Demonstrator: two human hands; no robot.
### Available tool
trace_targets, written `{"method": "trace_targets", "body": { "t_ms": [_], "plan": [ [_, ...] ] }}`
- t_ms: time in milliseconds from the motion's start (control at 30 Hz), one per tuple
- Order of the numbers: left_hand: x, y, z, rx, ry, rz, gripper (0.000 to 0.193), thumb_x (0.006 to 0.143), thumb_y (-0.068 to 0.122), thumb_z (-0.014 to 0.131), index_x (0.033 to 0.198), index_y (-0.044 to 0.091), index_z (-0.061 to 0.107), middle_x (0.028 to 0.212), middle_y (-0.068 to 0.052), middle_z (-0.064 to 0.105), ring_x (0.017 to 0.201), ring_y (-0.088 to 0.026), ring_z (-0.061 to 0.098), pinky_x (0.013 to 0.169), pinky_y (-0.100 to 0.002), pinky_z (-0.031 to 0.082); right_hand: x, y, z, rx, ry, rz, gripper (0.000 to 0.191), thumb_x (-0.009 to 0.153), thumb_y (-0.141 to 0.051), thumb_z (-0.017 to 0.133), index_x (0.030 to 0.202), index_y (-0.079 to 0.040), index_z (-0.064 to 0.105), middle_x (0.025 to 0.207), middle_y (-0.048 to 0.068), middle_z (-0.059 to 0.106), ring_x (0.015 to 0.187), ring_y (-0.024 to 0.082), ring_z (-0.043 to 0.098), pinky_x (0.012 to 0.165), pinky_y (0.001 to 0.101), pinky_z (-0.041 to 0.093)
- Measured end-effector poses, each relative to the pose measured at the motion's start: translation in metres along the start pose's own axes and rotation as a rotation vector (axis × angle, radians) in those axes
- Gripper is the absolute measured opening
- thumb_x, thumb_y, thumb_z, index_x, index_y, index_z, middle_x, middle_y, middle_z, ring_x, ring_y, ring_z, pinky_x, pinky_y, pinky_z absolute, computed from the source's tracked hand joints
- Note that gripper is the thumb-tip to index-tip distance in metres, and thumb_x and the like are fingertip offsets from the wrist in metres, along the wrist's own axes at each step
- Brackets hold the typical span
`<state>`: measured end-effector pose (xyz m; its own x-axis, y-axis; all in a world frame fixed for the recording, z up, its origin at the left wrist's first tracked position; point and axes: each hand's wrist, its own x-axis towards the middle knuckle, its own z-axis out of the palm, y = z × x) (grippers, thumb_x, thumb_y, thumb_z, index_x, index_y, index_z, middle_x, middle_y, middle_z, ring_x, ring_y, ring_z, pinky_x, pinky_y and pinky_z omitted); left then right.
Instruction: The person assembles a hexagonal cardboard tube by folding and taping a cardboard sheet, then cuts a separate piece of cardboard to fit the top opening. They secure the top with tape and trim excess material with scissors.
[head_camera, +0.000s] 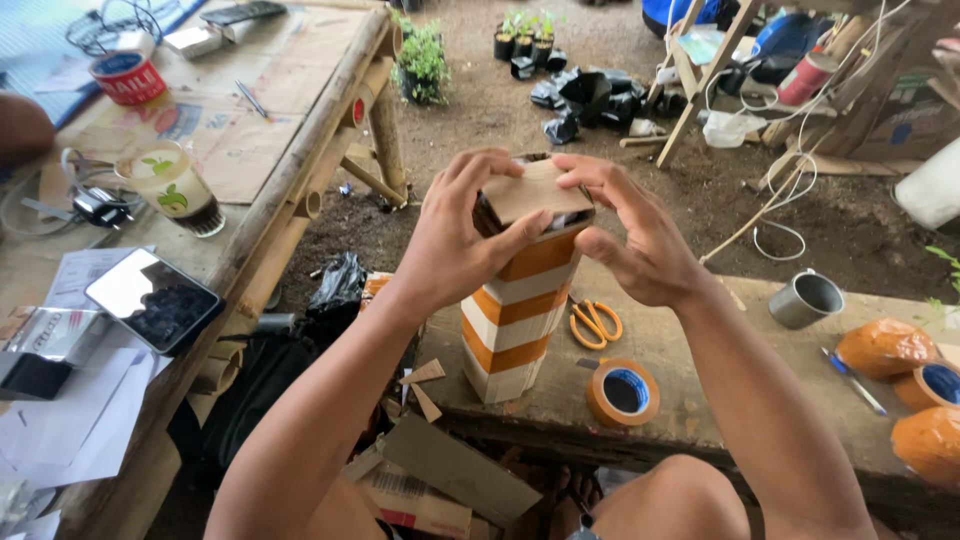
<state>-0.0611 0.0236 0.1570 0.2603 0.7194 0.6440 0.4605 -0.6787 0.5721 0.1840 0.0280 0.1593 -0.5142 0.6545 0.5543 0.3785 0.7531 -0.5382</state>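
A tall square cardboard tower (513, 318) with orange tape bands stands upright on a wooden bench (690, 370). A flat brown cardboard piece (533, 190) lies on its top. My left hand (455, 235) grips the tower's upper left side, thumb pressing the cardboard piece. My right hand (628, 232) holds the top from the right, fingers curled over the piece's far edge.
Orange-handled scissors (594, 322), an orange tape roll (623, 392), a metal cup (807, 298) and orange wrapped lumps (885, 347) lie on the bench. At left a bamboo table (300, 150) carries a phone (153, 298), a glass (176, 186) and papers. Cardboard scraps (455, 465) lie below.
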Motion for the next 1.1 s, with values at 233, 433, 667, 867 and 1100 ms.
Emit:
{"method": "trace_targets", "body": {
  "t_ms": [233,433,667,867,1100],
  "plan": [
    [0.001,0.008,0.000,0.016,0.020,-0.009,0.050,0.088,0.038,0.079,0.123,0.006,0.064,0.130,-0.011,0.062,0.130,-0.030,0.055,0.115,-0.047,0.038,0.004,-0.014,0.004,0.057,0.049,0.125,0.040,0.105,-0.041,0.057,0.134,-0.013,0.054,0.158,0.016,0.051,0.149,0.034,0.049,0.117,0.0515,0.045],
    [0.003,0.013,-0.001,-0.042,0.054,-0.087,0.056,0.081,0.032,0.085,0.121,0.003,0.061,0.120,-0.013,0.059,0.118,-0.028,0.061,0.104,-0.040,0.049,0.007,-0.013,0.002,0.211,0.092,0.144,0.037,0.101,-0.029,0.060,0.131,-0.008,0.056,0.155,0.017,0.052,0.145,0.033,0.051,0.118,0.0516,0.047],
    [0.008,0.012,-0.003,-0.052,-0.012,-0.144,0.061,0.081,0.038,0.085,0.124,0.002,0.060,0.120,-0.013,0.059,0.116,-0.026,0.062,0.101,-0.039,0.052,-0.038,0.026,0.003,0.374,0.539,0.071,0.025,0.110,-0.027,0.058,0.125,-0.007,0.054,0.128,0.011,0.061,0.124,0.023,0.061,0.110,0.0447,0.055],
    [0.009,0.003,0.000,-0.167,-0.065,-0.173,0.067,0.085,0.045,0.083,0.131,0.006,0.054,0.129,-0.012,0.063,0.121,-0.025,0.065,0.102,-0.043,0.056,-0.096,0.088,0.024,0.537,0.677,0.362,0.017,0.110,-0.022,0.058,0.116,-0.006,0.056,0.111,0.007,0.065,0.109,0.018,0.065,0.095,0.0351,0.057],
    [-0.051,-0.019,-0.013,-0.018,0.296,0.334,0.061,0.110,0.012,0.073,0.155,0.009,0.031,0.138,-0.018,0.048,0.127,-0.025,0.052,0.108,-0.036,0.048,-0.186,0.123,0.046,-0.401,-0.673,0.876,0.042,0.081,-0.050,0.073,0.099,-0.012,0.077,0.089,0.013,0.075,0.079,0.028,0.068,0.075,0.0417,0.055]
  ]
}}
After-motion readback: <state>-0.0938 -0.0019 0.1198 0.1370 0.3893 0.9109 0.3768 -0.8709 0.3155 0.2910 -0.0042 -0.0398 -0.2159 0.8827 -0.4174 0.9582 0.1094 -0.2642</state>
